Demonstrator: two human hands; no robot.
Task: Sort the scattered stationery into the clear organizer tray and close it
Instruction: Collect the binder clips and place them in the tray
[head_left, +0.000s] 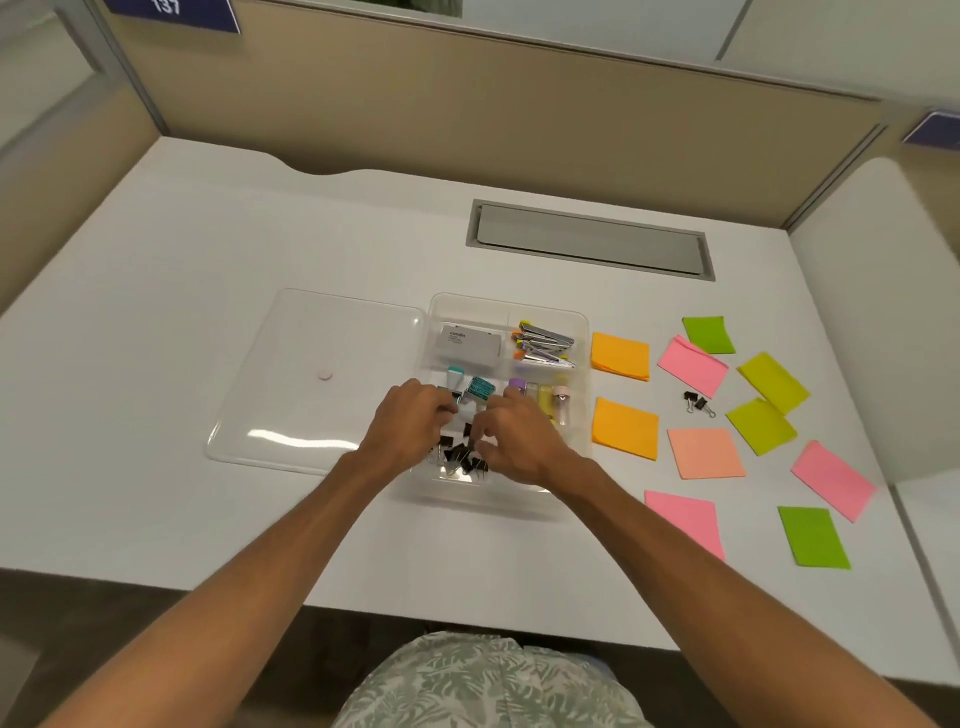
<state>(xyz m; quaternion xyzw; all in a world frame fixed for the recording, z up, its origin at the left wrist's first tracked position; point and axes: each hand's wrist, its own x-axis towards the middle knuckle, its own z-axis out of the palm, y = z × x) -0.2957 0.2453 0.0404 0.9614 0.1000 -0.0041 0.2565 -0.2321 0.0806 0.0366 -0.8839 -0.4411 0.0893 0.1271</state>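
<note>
Desk (208, 249), binder clips (462, 457) partly hidden

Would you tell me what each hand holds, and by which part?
Cannot be told: left hand and right hand curl over the black metal binder clips, hiding any hold.

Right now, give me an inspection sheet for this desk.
Surface: white desk with a grey recessed hatch.
Job's things: clear plastic organizer tray open, its clear lid flat on its left; black binder clips in the near compartment; two more black clips and coloured sticky notes loose on the right.
Clutter: small pink round bit on the lid.
Hands: left hand and right hand both in the tray over the clips; grip unclear.
Cables: nothing seen.
Surroundings: beige cubicle partition.
</note>
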